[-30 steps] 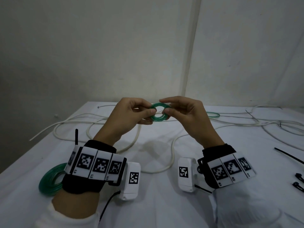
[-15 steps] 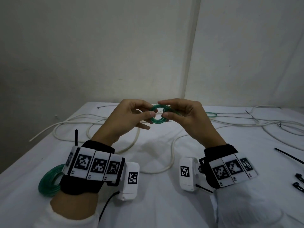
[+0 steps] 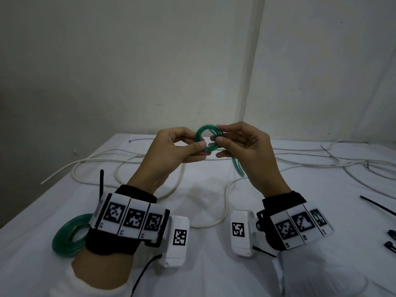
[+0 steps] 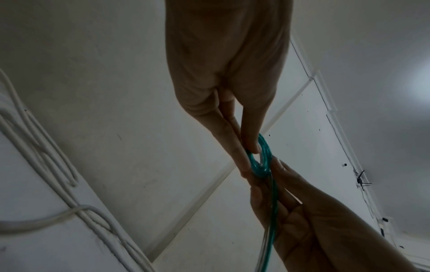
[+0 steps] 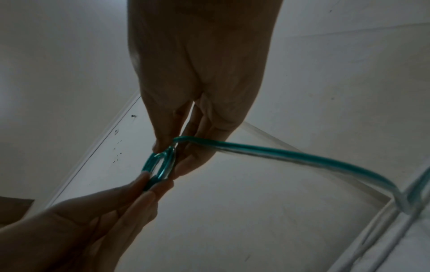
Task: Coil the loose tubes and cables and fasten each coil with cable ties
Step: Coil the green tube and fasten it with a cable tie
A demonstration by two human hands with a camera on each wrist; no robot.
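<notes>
Both hands wind a small green tube coil [image 3: 206,138] above the table [image 3: 214,264].

Left hand [image 3: 180,148] pinches the loops together, likely so they cannot spring apart; right hand [image 3: 242,144] pinches the trailing tube, feeding another turn.

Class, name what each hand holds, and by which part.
Both pinch the small green tube coil: left hand its left rim, right hand its right rim.

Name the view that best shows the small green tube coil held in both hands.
Head view: the green tube coil faces the camera as an open ring between both hands. Both wrist views show it nearly edge-on, partly hidden by fingertips.
</notes>
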